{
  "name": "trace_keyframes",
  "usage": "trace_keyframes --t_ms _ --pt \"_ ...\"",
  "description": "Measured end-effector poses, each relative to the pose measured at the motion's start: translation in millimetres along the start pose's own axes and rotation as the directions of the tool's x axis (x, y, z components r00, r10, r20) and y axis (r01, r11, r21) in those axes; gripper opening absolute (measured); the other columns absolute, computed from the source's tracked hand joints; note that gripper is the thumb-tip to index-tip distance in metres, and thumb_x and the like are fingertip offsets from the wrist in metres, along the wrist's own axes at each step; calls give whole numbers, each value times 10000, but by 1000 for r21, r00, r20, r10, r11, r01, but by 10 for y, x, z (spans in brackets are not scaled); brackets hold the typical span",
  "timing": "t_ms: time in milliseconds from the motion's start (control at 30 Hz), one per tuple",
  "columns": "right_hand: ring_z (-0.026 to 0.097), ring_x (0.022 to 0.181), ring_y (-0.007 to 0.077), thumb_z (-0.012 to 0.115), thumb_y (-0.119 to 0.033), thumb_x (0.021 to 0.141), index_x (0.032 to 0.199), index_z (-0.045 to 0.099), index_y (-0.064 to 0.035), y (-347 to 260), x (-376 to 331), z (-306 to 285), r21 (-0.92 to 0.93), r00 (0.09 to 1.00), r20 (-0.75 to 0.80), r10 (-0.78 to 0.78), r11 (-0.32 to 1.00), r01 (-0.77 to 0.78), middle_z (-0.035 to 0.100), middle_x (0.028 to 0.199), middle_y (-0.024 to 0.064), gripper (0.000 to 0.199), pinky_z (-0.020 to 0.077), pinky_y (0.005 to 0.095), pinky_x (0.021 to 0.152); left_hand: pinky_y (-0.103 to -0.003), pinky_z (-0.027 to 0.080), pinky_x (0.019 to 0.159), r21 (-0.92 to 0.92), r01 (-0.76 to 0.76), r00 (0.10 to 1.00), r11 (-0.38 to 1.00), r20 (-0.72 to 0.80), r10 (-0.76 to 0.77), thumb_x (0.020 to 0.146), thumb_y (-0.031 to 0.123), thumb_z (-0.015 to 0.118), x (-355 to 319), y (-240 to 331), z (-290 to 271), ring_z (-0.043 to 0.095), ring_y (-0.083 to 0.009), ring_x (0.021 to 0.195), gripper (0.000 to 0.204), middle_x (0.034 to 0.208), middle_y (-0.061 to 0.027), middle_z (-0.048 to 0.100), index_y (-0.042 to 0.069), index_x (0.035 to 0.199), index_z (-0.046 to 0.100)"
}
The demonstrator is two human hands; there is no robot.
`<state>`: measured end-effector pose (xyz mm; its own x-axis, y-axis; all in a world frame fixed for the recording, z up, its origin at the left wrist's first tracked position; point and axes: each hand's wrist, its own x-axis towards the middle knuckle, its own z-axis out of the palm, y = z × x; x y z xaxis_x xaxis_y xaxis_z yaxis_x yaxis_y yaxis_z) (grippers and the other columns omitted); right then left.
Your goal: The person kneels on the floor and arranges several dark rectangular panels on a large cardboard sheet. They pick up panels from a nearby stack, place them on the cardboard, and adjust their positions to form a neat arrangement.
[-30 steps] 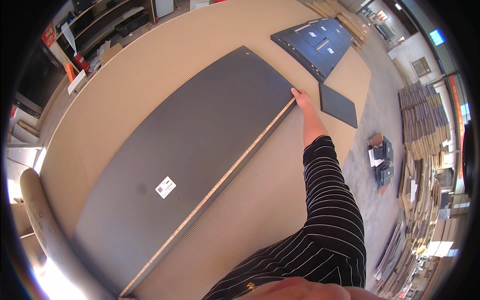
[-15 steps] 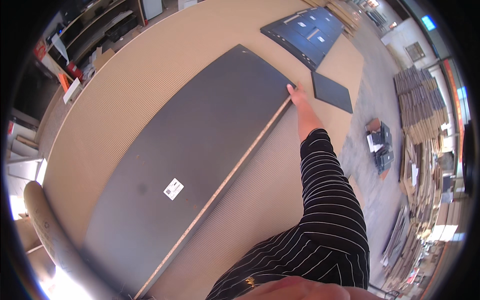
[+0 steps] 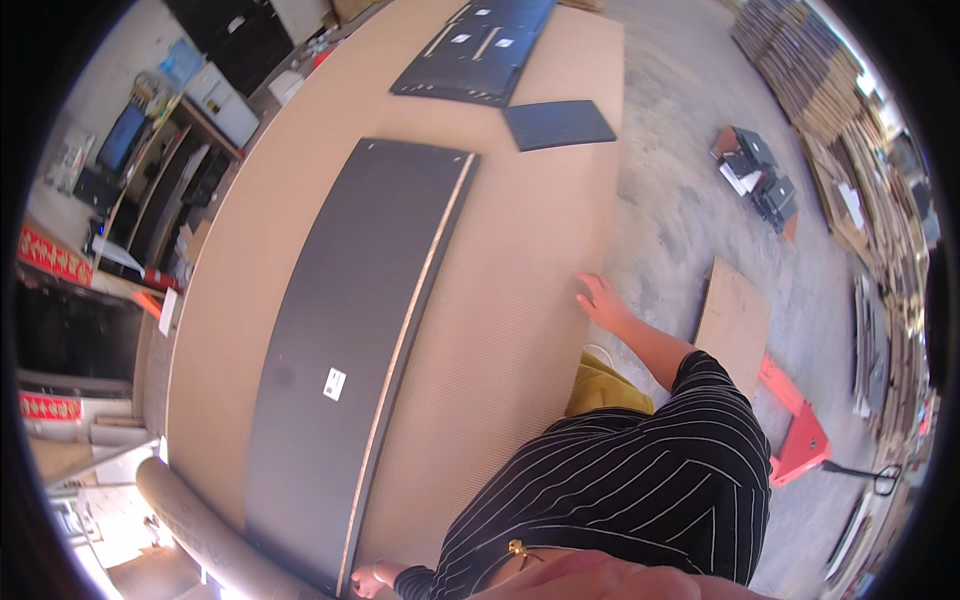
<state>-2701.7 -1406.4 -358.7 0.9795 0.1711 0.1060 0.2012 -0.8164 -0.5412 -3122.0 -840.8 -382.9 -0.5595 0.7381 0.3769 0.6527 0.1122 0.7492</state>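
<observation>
Concrete floor of a workshop runs down the right of the view, with flattened cardboard stacks along its far side, a heap of black cartons out in the middle, and a brown sheet lying near a red pallet jack. Far left: shelving, a white cabinet, a dark door, red banners on the wall. Work surface is a large brown corrugated sheet; what carries it is not visible. On it, left of the person's body, lies a long dark grey panel, face up, its near end by a thick cardboard roll at lower left. Left side of the panel bows outward in this lens; right side shows a pale chipboard edge. White label on the face, toward the near half. Beyond the far end, slightly right and apart from it, a smaller dark board; next to that, farther off, a group of dark panels with white labels. Left hand low in view, at the near right corner of the long panel, fingers curled; whether its grip has hold of the edge or only rests against it is unclear. Right hand well apart from the panel, over the right border of the corrugated sheet, grip relaxed, fingers loosely extended. Striped black sleeves on both arms; yellow cloth below the right forearm.
</observation>
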Motion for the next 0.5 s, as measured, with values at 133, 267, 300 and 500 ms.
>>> trace_keyframes --t_ms 133,267,300,500 --pt "531 976 322 532 -220 819 1067 540 -101 839 -520 -119 -62 907 69 416 909 -412 570 1043 141 275 433 420 819 -428 433 809 71 -253 954 965 182 236 756 39 475 -854 488 54 506 -348 892 237 950 -212 511 -60 958 550" --pt "583 888 318 511 -278 807 921 616 -144 1504 -922 -196 -74 826 334 454 886 -457 612 964 128 205 467 436 738 -329 453 709 -472 -503 479 724 545 688 813 -30 427 -2487 1153 -62 523 -247 781 265 838 -152 508 -60 1067 493" --pt "582 899 318 520 -265 802 905 619 -133 1666 -993 -271 -17 817 418 396 903 -429 612 976 132 195 467 434 739 -313 447 663 -537 -467 348 703 619 704 812 -34 428 -2999 1338 -167 515 -222 735 273 808 -135 495 -45 1080 483" --pt "596 893 303 543 -198 767 1063 572 -160 2738 -1401 -700 120 718 399 570 744 -657 625 979 138 299 465 390 788 -233 394 488 -692 95 -185 716 694 696 790 -25 425 -5701 2366 -891 448 -112 548 344 703 -71 494 30 1130 427"
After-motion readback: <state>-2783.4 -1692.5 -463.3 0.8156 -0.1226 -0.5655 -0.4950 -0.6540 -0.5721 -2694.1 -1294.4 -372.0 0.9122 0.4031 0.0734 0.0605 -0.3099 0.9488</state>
